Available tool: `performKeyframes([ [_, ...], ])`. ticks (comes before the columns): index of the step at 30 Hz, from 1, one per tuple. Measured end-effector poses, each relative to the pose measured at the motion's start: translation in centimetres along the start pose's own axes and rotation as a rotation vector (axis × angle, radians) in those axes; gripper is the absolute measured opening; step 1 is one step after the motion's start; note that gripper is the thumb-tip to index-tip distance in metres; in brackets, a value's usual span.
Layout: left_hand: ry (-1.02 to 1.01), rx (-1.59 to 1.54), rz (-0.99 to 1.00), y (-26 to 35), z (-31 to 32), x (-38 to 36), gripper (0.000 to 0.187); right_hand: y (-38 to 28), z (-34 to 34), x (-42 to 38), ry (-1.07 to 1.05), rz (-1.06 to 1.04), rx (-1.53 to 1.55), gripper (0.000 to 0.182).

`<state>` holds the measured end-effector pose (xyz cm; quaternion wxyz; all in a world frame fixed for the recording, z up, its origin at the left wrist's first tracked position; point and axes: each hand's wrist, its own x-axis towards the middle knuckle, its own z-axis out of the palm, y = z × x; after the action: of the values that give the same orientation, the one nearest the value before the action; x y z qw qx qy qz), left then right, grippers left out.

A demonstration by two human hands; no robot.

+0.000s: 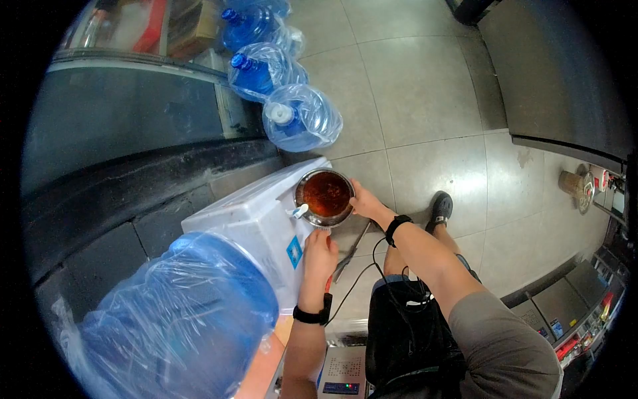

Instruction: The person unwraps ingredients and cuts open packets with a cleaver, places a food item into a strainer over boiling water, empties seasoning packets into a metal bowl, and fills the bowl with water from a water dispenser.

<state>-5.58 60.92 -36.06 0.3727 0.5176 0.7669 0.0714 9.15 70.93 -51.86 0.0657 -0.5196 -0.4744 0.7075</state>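
A round metal bowl [346, 178] holds reddish-brown liquid with bits floating in it. My right hand [365, 201] grips its right rim, thumb over the edge. At the near rim my left hand [321, 254] has curled fingers against the bowl, and their tips are partly hidden. A white tap [300, 211] reaches over the bowl's left edge; I cannot make out any flow from it. It belongs to a white plastic box-shaped dispenser [256, 216] with a blue label. On the near side stands a large blue water jug [193, 312] wrapped in clear plastic.
Several wrapped blue water jugs [302, 120] line the wall beyond the dispenser. A dark cabinet [558, 73] stands at the right over the tiled floor [432, 93]. Black cables [379, 266] hang by my lap. A device with a lit panel [342, 379] is below.
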Motion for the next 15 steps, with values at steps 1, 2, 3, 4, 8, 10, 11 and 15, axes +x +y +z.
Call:
performKeyframes([
  [1, -0.002, 0.012, 0.006, -0.1, 0.1, 0.0, 0.028, -0.1, -0.1, 0.0, 0.001, -0.005, -0.006, 0.063],
  [2, -0.003, 0.012, 0.005, -0.2, 0.2, 0.0, 0.028, -0.1, -0.1, 0.0, 0.002, -0.010, -0.012, 0.063],
  [3, 0.014, 0.018, 0.011, -0.1, 0.3, 0.0, 0.028, 0.0, -0.1, 0.1, 0.002, -0.009, -0.012, 0.063],
  [4, 0.031, 0.025, 0.016, 0.0, 0.4, 0.1, 0.028, 0.2, 0.0, 0.3, -0.002, -0.007, -0.015, 0.063],
  [8, 0.016, 0.046, 0.007, 0.4, 0.1, 0.2, 0.028, 0.2, 0.0, 0.1, 0.016, -0.031, 0.039, 0.063],
  [10, -0.001, 0.053, -0.005, 0.5, 0.1, 0.3, 0.029, -0.1, -0.2, -0.1, 0.013, -0.019, 0.015, 0.063],
  [11, -0.002, 0.053, -0.004, 0.6, 0.2, 0.4, 0.029, -0.3, -0.4, -0.1, 0.011, -0.008, -0.010, 0.063],
  [15, -0.010, 0.067, -0.029, 1.0, 0.3, 0.4, 0.030, 0.6, -0.2, 0.5, 0.035, -0.043, -0.063, 0.063],
])
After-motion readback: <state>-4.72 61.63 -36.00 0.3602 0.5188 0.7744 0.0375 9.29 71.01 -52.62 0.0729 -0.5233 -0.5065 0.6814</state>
